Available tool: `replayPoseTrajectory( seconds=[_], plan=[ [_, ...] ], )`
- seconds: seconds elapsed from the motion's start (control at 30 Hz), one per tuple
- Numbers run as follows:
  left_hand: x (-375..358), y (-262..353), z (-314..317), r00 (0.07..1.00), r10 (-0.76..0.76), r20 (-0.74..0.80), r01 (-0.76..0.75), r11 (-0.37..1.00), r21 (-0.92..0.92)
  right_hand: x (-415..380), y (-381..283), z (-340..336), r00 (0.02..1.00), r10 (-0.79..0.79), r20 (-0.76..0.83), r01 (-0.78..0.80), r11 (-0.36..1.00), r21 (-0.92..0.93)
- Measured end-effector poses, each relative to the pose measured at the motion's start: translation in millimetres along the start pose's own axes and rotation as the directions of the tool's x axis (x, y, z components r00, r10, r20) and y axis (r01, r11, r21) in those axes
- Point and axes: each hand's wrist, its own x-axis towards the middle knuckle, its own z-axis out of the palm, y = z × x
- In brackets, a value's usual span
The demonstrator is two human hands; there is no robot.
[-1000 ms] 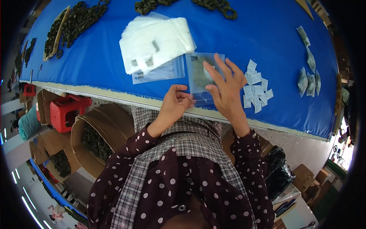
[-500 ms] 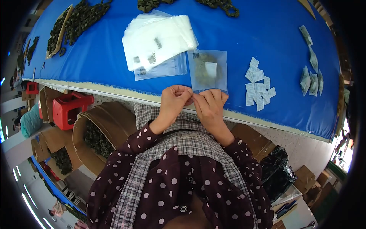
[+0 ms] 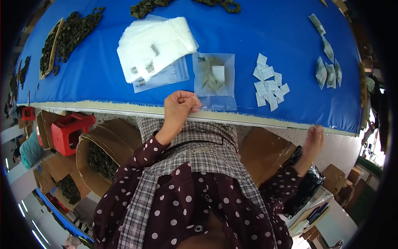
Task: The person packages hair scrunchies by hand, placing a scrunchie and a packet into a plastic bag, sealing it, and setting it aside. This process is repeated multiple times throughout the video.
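Note:
A clear zip bag lies flat at the front of the blue table, with a dark green gathered-fabric piece and a white paper slip inside. My left hand pinches the bag's lower left corner at the table edge. Well off to the right, my right hand is in the air just past the front edge, blurred by motion, so its fingers do not show clearly. Left of the bag is a stack of translucent bags. Several printed white slips are scattered to its right.
Several filled bags lie at the table's right end. Dark green ruffled fabric pieces are heaped at the far left. Below the table stand a red stool and a cardboard box holding more green pieces.
My right hand has let go of the bag's edge and swung far right and nearer to me. My left hand stays at the bag's corner. The whole view has shifted slightly.

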Motion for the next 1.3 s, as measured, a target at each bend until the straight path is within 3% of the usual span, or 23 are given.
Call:
replayPoseTrajectory(
  seconds=[0.03,0.1,0.17,0.23,0.27,0.3,0.37,0.4,0.43,0.57,0.6,0.67,0.73,0.9,1.0,1.07,1.13,1.23,1.3],
  plan=[
    [-2,2,-3,1.000,-0.022,0.016,0.022,1.000,0.015,1,-2,-57,0.992,0.097,-0.077,-0.119,0.921,-0.372],
    [-3,4,-3,0.999,-0.035,0.036,0.034,0.999,0.017,1,1,-57,0.996,-0.001,-0.085,-0.039,0.884,-0.466],
    [-6,4,-7,0.946,0.303,0.114,-0.324,0.892,0.315,1,14,-40,0.984,-0.171,-0.053,0.100,0.769,-0.631],
    [-10,5,-12,0.781,0.548,0.299,-0.611,0.574,0.545,-14,24,-9,0.950,-0.311,-0.005,0.197,0.615,-0.763],
    [-6,6,-12,0.777,0.552,0.302,-0.616,0.568,0.546,-25,15,55,0.949,-0.292,0.122,0.284,0.617,-0.734],
    [0,5,-13,0.689,0.610,0.391,-0.698,0.414,0.585,-31,17,106,0.833,-0.451,0.320,0.552,0.644,-0.530],
    [12,2,-17,0.498,0.652,0.572,-0.792,0.073,0.606,-36,19,178,0.597,-0.570,0.565,0.760,0.627,-0.171],
    [18,2,-18,0.396,0.638,0.660,-0.806,-0.104,0.583,-30,26,196,0.436,-0.591,0.678,0.846,0.527,-0.084],
    [21,2,-19,0.398,0.638,0.659,-0.803,-0.105,0.587,-27,27,205,0.434,-0.592,0.679,0.845,0.528,-0.080],
    [34,1,-20,0.401,0.656,0.639,-0.855,0.018,0.518,-15,26,234,0.219,-0.602,0.768,0.881,0.460,0.109],
    [36,5,-17,0.421,0.688,0.591,-0.852,0.078,0.517,-14,23,240,0.215,-0.603,0.769,0.881,0.459,0.113],
    [46,22,-3,0.436,0.719,0.541,-0.850,0.130,0.511,-11,8,252,0.501,-0.517,0.693,0.615,0.777,0.135],
    [64,54,17,0.373,0.842,0.389,-0.885,0.198,0.421,-6,-11,262,0.720,-0.322,0.615,0.253,0.947,0.199],
    [88,109,48,0.394,0.862,0.318,-0.901,0.294,0.320,18,-52,291,0.769,-0.444,0.461,0.303,0.887,0.348],
    [72,98,31,0.497,0.799,0.338,-0.854,0.380,0.356,-1,-45,284,0.748,-0.456,0.483,0.350,0.889,0.297],
    [59,73,8,0.585,0.699,0.412,-0.784,0.356,0.509,-19,-19,272,0.735,-0.383,0.559,0.340,0.922,0.184],
    [44,44,-8,0.722,0.603,0.339,-0.685,0.554,0.474,-39,-6,264,0.754,-0.294,0.588,0.256,0.955,0.149],
    [23,21,-19,0.816,0.517,0.260,-0.572,0.655,0.493,-64,4,257,0.770,-0.066,0.634,0.045,0.998,0.049],
    [15,15,-21,0.826,0.511,0.237,-0.553,0.657,0.513,-70,6,257,0.777,-0.035,0.629,0.012,0.999,0.041]
  ],
)
